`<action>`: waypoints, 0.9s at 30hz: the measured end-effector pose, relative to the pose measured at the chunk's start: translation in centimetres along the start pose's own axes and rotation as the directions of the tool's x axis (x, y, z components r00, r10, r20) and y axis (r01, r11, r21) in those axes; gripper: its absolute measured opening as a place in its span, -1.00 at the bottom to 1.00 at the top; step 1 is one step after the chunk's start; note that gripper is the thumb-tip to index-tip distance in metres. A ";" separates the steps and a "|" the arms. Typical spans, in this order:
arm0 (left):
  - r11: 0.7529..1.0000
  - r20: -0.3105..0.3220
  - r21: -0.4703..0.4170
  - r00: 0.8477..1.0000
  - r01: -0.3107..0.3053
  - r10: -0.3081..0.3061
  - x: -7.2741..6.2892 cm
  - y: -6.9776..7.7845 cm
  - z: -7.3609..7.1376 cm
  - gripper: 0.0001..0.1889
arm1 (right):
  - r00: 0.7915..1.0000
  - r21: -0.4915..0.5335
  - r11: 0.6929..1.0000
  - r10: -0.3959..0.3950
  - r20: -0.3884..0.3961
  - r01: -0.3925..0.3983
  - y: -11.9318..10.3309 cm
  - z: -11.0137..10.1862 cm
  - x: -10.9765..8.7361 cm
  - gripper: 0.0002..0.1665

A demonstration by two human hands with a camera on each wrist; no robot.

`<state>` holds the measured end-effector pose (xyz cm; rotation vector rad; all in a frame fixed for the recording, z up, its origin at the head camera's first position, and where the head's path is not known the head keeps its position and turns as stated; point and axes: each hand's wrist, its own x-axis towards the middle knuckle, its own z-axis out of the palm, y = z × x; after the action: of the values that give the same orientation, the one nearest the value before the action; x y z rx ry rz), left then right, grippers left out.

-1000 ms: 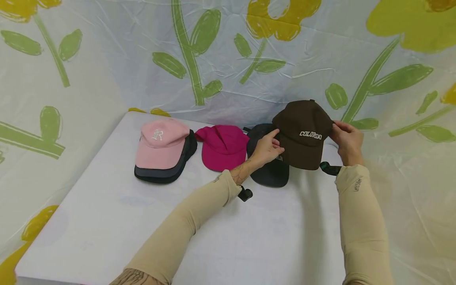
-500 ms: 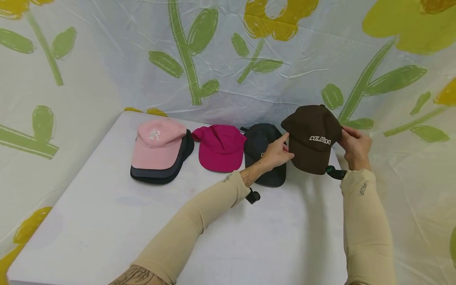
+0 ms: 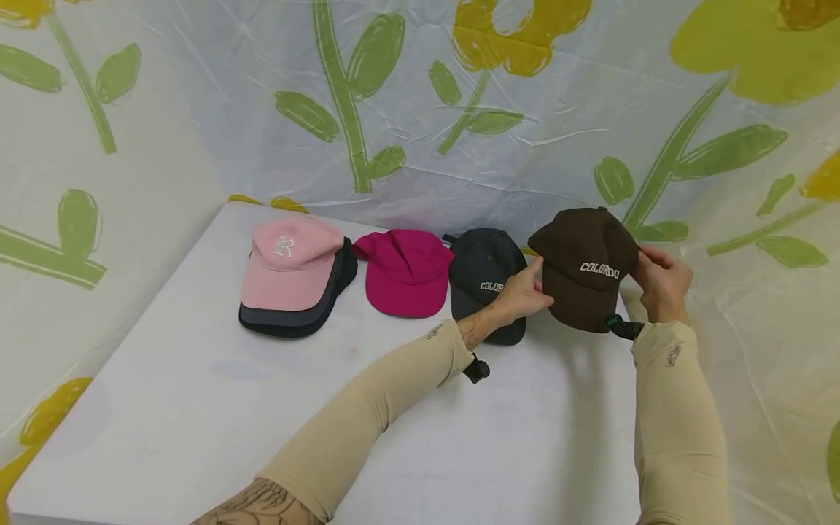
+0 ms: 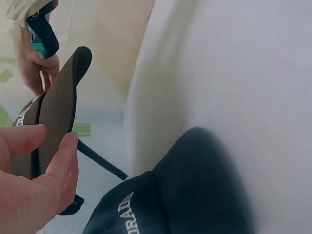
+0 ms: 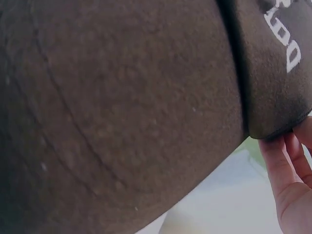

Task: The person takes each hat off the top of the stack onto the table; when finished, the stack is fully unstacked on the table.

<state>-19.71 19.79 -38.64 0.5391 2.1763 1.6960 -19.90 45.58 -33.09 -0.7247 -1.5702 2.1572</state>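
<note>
1. Now the brown cap [image 3: 584, 251] is up off the white table [image 3: 512, 445], near its right end, between the two hands. Its bill [image 3: 580, 306] points down and toward the person; its round top is at the back.
2. The right hand [image 3: 664, 283] pinches the right side of the cap's rim.
3. The left hand [image 3: 520, 297] is right by the cap's left edge, fingers nearly straight, thumb apart. I can't tell if it presses.
4. Just left, partly behind that hand, the navy cap [image 3: 474, 257] lies on the table.
5. Then comes the bright pink cap [image 3: 408, 281], and last the pale pink cap [image 3: 289, 281], on top of dark caps [image 3: 282, 319].
6. Flowery cloth [image 3: 223, 124] hangs behind.
</note>
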 end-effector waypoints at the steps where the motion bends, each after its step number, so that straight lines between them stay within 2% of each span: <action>1: 1.000 0.003 0.002 1.000 0.002 -0.002 0.0 0.0 0.2 -0.09 | 1.000 0.005 1.000 0.002 -0.008 -0.001 0.1 -0.2 0.1 -0.82; 6: 1.000 0.011 0.019 1.000 0.006 -0.007 0.1 -0.1 1.2 -0.09 | 0.999 0.003 1.000 0.008 -0.039 -0.008 0.4 -1.1 0.5 -0.79; 11: 1.000 0.022 0.016 1.000 0.018 -0.018 0.5 -0.6 1.9 -0.09 | 0.997 -0.031 0.998 0.056 -0.056 -0.058 0.7 -2.1 0.9 -0.79; 20: 0.996 0.070 -0.065 0.996 0.064 -0.059 1.0 -1.3 3.0 -0.07 | 0.993 -0.131 0.989 0.049 -0.108 -0.063 1.2 -3.1 1.4 -0.79; 27: 0.987 0.082 -0.124 0.992 0.101 -0.091 1.3 -2.1 3.7 -0.03 | 0.999 -0.098 0.995 0.028 -0.039 -0.032 2.1 -3.7 1.7 -0.74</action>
<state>-19.24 23.07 -41.60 0.4494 1.9916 1.7210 -19.01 48.74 -36.33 -0.8193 -1.6659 2.0872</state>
